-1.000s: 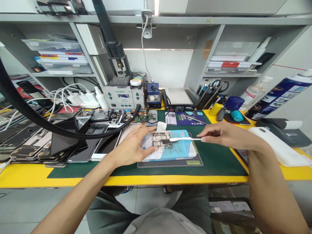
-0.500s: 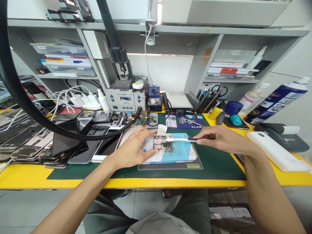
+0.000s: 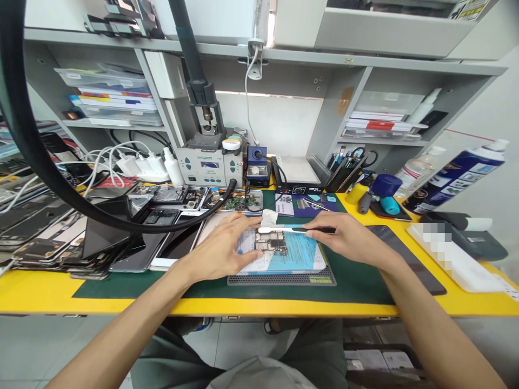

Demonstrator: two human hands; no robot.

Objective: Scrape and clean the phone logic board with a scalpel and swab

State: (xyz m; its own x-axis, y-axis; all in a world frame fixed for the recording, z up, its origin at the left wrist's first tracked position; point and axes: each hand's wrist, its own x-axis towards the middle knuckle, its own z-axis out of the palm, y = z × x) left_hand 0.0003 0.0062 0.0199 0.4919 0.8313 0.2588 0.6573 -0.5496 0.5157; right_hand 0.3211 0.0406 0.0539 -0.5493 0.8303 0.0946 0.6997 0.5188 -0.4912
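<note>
Since the earlier frames our right hand (image 3: 344, 237) had slid leftward along the bench, carrying the white brush (image 3: 279, 230) with it, so that its head had travelled from the right edge of the circuit board (image 3: 271, 243) to the board's far upper-left corner. We had also lifted our head a little, and the shelves sat lower in view.

Our right hand was closed in a light pinch on the dark handle end of the brush, thumb and first fingers wrapped around it. The brush lay nearly level, its long axis running left to right, the head pointing toward our left hand (image 3: 225, 249). That hand rested flat and spread, fingers loosely open; its fingertips pressed on the left edge of the board and gripped nothing that we could see.

The board lay on the light blue pad (image 3: 300, 254), which sat on the grey perforated mat (image 3: 284, 279) over the green bench mat (image 3: 357, 275). So the board lay to the left of our right hand, just below the brush head, with the left hand the nearer of the two and touching it. A folded white wipe (image 3: 268, 217) lay just behind the brush head.
</note>
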